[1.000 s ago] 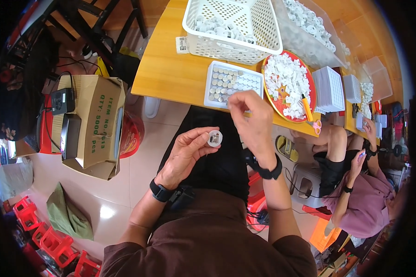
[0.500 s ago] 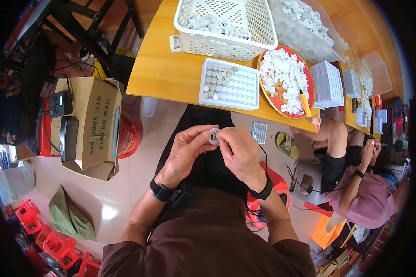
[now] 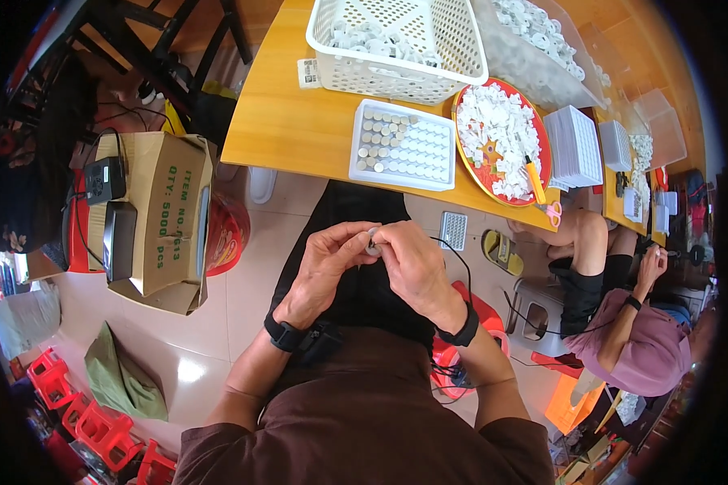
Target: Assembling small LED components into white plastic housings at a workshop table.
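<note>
Over my lap, just below the table edge, both hands meet at a small round white plastic part with a dark middle. My left hand pinches it from the left between thumb and fingers. On the other side my right hand presses its thumb and bent fingers against it, hiding much of the part. Beyond my hands on the table lies a white tray with rows of round wells. Silvery coin-like discs sit in its left portion.
A white perforated basket of plastic parts stands behind the tray. Right of it is a red plate of white pieces, with an orange-handled tool. Stacked trays and pink scissors lie further right. Another person sits at right.
My fingers have closed further over the white part, and less of its face shows. The right hand has shifted slightly left. The other person's hands have moved apart.
</note>
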`<action>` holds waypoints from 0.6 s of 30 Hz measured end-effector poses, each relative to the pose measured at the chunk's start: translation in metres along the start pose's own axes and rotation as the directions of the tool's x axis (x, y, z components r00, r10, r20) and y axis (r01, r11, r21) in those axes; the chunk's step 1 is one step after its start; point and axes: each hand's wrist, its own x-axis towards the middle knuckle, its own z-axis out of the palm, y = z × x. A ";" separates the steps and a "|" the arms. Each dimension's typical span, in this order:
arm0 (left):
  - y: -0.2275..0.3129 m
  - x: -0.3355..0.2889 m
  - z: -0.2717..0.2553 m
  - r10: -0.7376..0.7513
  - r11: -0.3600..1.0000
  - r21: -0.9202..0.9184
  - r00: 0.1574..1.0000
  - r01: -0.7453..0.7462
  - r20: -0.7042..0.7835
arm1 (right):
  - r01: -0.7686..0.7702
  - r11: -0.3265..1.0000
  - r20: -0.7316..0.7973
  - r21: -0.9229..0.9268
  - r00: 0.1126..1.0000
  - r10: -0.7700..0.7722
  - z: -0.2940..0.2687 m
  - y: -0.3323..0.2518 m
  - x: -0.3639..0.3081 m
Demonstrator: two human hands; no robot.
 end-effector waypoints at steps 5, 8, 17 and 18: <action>0.002 0.001 0.001 -0.003 1.000 0.029 1.000 0.003 -0.017 | -0.076 0.996 -0.005 0.056 0.997 0.077 -0.005 0.002 0.006; 0.002 0.004 0.004 0.017 1.000 0.022 0.999 -0.016 -0.030 | -0.082 0.993 0.002 0.087 0.997 0.082 -0.006 0.004 0.008; 0.002 0.005 0.001 0.021 1.000 0.020 1.000 -0.021 0.014 | -0.101 0.991 0.043 0.090 0.994 0.097 -0.012 0.004 0.008; 0.001 0.005 0.001 0.018 1.000 0.009 1.000 -0.019 0.013 | -0.102 0.991 0.059 0.088 0.994 0.097 -0.012 0.004 0.008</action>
